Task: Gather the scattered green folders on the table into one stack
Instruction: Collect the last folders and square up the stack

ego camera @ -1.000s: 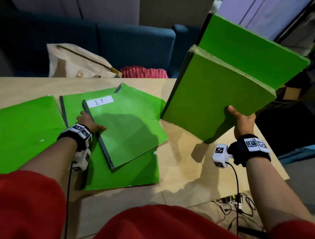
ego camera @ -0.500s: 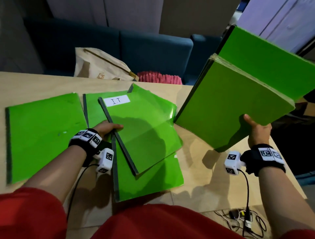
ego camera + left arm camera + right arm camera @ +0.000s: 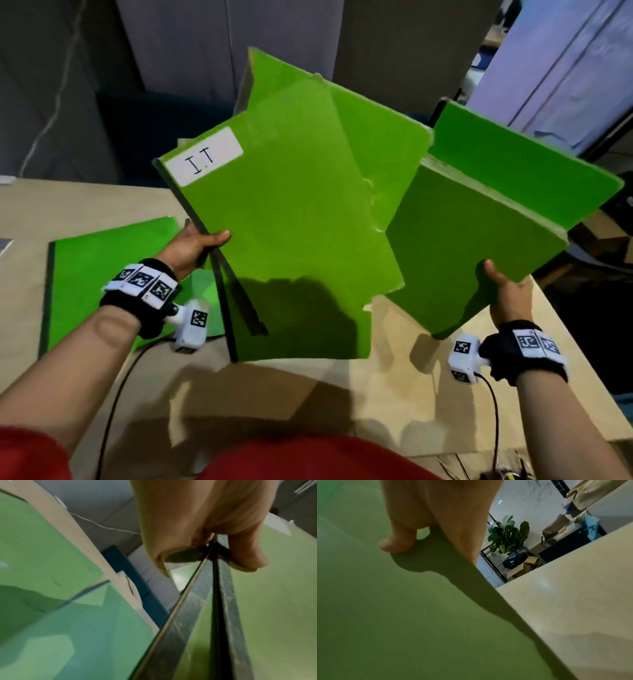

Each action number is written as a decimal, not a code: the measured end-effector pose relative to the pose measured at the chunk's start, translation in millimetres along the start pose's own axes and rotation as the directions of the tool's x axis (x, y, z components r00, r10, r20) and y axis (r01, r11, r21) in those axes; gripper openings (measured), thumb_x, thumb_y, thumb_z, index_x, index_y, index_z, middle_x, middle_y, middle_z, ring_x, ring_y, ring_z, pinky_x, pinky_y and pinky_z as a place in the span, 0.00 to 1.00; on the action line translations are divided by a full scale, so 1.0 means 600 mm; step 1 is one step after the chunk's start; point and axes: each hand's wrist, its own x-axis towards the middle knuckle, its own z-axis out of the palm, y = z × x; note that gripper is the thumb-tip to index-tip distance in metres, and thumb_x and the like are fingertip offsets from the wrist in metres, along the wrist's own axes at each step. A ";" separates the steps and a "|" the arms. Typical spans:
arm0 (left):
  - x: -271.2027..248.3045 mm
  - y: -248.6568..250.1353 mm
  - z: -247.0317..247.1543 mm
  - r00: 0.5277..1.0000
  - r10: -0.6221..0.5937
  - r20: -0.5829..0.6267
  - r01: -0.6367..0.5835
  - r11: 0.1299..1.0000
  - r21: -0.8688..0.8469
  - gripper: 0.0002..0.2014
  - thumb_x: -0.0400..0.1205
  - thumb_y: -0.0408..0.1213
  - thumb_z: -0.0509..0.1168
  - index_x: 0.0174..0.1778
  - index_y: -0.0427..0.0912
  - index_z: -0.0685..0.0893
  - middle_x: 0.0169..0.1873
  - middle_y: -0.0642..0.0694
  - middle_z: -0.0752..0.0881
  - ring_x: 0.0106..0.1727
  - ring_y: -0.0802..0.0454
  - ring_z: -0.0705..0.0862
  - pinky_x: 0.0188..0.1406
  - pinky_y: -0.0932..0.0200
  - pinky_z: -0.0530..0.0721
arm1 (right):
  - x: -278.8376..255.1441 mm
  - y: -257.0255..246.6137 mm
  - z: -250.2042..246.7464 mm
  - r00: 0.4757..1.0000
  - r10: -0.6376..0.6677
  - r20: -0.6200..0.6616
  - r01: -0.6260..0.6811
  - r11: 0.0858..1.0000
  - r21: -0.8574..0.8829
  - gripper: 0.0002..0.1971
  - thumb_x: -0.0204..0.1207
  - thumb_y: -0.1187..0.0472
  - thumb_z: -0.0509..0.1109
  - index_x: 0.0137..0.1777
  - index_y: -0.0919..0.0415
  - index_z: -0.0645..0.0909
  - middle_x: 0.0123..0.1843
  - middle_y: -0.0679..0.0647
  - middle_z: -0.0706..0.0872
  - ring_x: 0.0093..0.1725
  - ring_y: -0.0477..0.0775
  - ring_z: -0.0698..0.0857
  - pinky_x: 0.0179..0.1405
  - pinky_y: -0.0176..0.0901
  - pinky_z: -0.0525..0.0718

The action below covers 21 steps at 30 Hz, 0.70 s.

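Above the table (image 3: pixel 394 394), my left hand (image 3: pixel 191 248) pinches two loose folders (image 3: pixel 291 233) by their spines, and my right hand (image 3: pixel 510 298) holds the stack (image 3: pixel 479 240). One folder (image 3: pixel 102 274) waits below. The loose ones could slip and fan apart.

Bright green folders (image 3: pixel 291 219) with dark grey spines fill the frame's centre; one bears a white label (image 3: pixel 204 160) lettered "IT" in black. Pale wooden table (image 3: pixel 394 404) below. Red clothing (image 3: pixel 308 459), possibly trousers, along the bottom edge.

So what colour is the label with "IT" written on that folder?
White, with dark handwritten letters; the label shows best in the head view.
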 end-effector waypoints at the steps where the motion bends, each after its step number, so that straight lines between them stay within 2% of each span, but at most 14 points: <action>1: 0.009 0.003 0.026 0.999 0.012 0.034 -0.011 1.000 -0.008 0.16 0.79 0.18 0.56 0.38 0.43 0.80 0.20 0.62 0.86 0.24 0.71 0.83 0.27 0.79 0.78 | 0.003 0.004 0.000 1.000 -0.001 0.012 0.000 1.000 0.031 0.16 0.61 0.60 0.78 0.49 0.54 0.79 0.36 0.42 0.92 0.36 0.39 0.89 0.36 0.31 0.88; 2: 0.003 0.016 0.057 0.997 0.039 0.067 -0.038 0.999 -0.021 0.15 0.79 0.17 0.56 0.42 0.43 0.79 0.23 0.63 0.88 0.27 0.71 0.84 0.30 0.78 0.80 | 0.003 0.010 0.002 1.000 -0.004 0.021 0.003 0.999 0.052 0.10 0.68 0.66 0.73 0.47 0.54 0.79 0.33 0.41 0.91 0.34 0.38 0.89 0.34 0.31 0.87; 4: 0.010 0.025 0.113 0.984 0.090 0.154 -0.086 0.996 -0.030 0.17 0.78 0.16 0.57 0.46 0.44 0.79 0.28 0.63 0.89 0.33 0.70 0.86 0.36 0.76 0.83 | -0.004 0.014 0.010 0.999 0.003 0.052 -0.006 0.999 0.054 0.11 0.74 0.74 0.66 0.46 0.56 0.79 0.31 0.39 0.91 0.32 0.37 0.88 0.33 0.30 0.86; 7: 0.028 0.023 0.186 0.972 0.104 0.209 -0.107 0.994 0.003 0.13 0.77 0.18 0.60 0.48 0.40 0.79 0.23 0.61 0.88 0.28 0.69 0.85 0.28 0.78 0.80 | -0.017 0.031 0.014 0.989 0.026 0.145 -0.027 1.000 0.007 0.09 0.73 0.71 0.66 0.48 0.58 0.80 0.33 0.40 0.91 0.34 0.40 0.89 0.34 0.32 0.87; 8: 0.031 0.024 0.207 0.972 0.105 0.212 -0.107 0.994 -0.001 0.12 0.76 0.19 0.62 0.52 0.37 0.80 0.26 0.59 0.89 0.32 0.65 0.86 0.32 0.76 0.82 | -0.022 0.034 0.013 0.984 0.043 0.172 -0.043 0.999 0.000 0.09 0.74 0.71 0.65 0.49 0.60 0.81 0.34 0.42 0.91 0.34 0.41 0.89 0.34 0.34 0.88; 10: 0.043 0.013 0.224 0.978 0.103 0.181 -0.099 0.995 -0.033 0.19 0.75 0.22 0.65 0.62 0.33 0.77 0.40 0.57 0.89 0.43 0.57 0.86 0.49 0.64 0.84 | -0.025 0.042 0.012 0.977 0.061 0.206 -0.065 0.998 0.016 0.09 0.75 0.73 0.63 0.49 0.61 0.80 0.33 0.43 0.92 0.33 0.42 0.89 0.33 0.35 0.88; 12: 0.052 0.003 0.227 0.980 0.082 0.179 -0.073 0.996 -0.055 0.21 0.75 0.22 0.65 0.65 0.35 0.75 0.42 0.59 0.89 0.45 0.61 0.87 0.52 0.64 0.84 | -0.028 0.045 0.006 0.972 0.067 0.225 -0.083 0.994 0.065 0.08 0.70 0.69 0.68 0.48 0.59 0.80 0.33 0.44 0.92 0.33 0.42 0.90 0.33 0.35 0.87; 13: 0.054 0.000 0.231 0.975 0.070 0.211 -0.059 0.997 -0.058 0.22 0.76 0.23 0.65 0.66 0.38 0.74 0.44 0.59 0.89 0.47 0.62 0.86 0.53 0.64 0.83 | -0.030 0.044 0.004 0.971 0.066 0.229 -0.090 0.991 0.097 0.11 0.65 0.65 0.71 0.48 0.59 0.79 0.34 0.44 0.92 0.34 0.43 0.90 0.33 0.35 0.87; 15: 0.056 -0.007 0.232 0.957 0.046 0.287 -0.030 0.998 -0.061 0.28 0.73 0.27 0.67 0.70 0.42 0.69 0.54 0.55 0.84 0.56 0.56 0.83 0.63 0.57 0.78 | -0.028 0.047 0.002 0.968 0.073 0.241 -0.102 0.988 0.112 0.18 0.58 0.60 0.73 0.49 0.58 0.79 0.36 0.44 0.92 0.36 0.43 0.90 0.33 0.35 0.87; 16: 0.055 -0.007 0.235 0.943 0.015 0.333 -0.002 0.999 -0.039 0.34 0.70 0.32 0.72 0.72 0.43 0.67 0.57 0.51 0.82 0.59 0.52 0.81 0.66 0.53 0.76 | -0.029 0.047 0.004 0.971 0.083 0.226 -0.111 0.987 0.115 0.15 0.61 0.61 0.71 0.49 0.58 0.79 0.36 0.44 0.92 0.35 0.43 0.90 0.33 0.35 0.87; 18: 0.053 -0.014 0.243 0.918 -0.083 0.388 0.055 0.995 0.081 0.45 0.53 0.51 0.81 0.66 0.43 0.73 0.54 0.50 0.85 0.56 0.53 0.83 0.63 0.52 0.79 | -0.025 0.051 0.003 0.978 0.092 0.188 -0.116 0.986 0.119 0.07 0.74 0.69 0.63 0.48 0.58 0.79 0.33 0.44 0.92 0.33 0.43 0.90 0.31 0.35 0.87; 19: 0.050 -0.017 0.247 0.911 -0.111 0.398 0.061 0.989 0.135 0.46 0.44 0.59 0.81 0.57 0.43 0.78 0.45 0.53 0.87 0.49 0.57 0.85 0.56 0.56 0.82 | -0.023 0.053 0.003 0.980 0.100 0.170 -0.122 0.985 0.123 0.11 0.77 0.73 0.58 0.46 0.58 0.78 0.31 0.44 0.91 0.32 0.43 0.89 0.30 0.36 0.87; 20: 0.047 -0.022 0.252 0.915 -0.113 0.388 0.052 0.985 0.164 0.45 0.39 0.63 0.80 0.49 0.45 0.79 0.38 0.55 0.87 0.43 0.59 0.84 0.49 0.59 0.83 | -0.024 0.053 0.005 0.982 0.093 0.164 -0.114 0.986 0.122 0.13 0.79 0.74 0.55 0.46 0.59 0.79 0.31 0.45 0.91 0.31 0.44 0.89 0.30 0.37 0.87; 21: 0.044 -0.024 0.257 0.922 -0.108 0.373 0.047 0.984 0.170 0.42 0.40 0.62 0.80 0.47 0.45 0.78 0.36 0.54 0.85 0.42 0.57 0.83 0.48 0.57 0.82 | -0.025 0.055 0.006 0.981 0.075 0.177 -0.102 0.983 0.150 0.12 0.80 0.69 0.55 0.48 0.59 0.79 0.33 0.45 0.92 0.33 0.45 0.90 0.32 0.40 0.87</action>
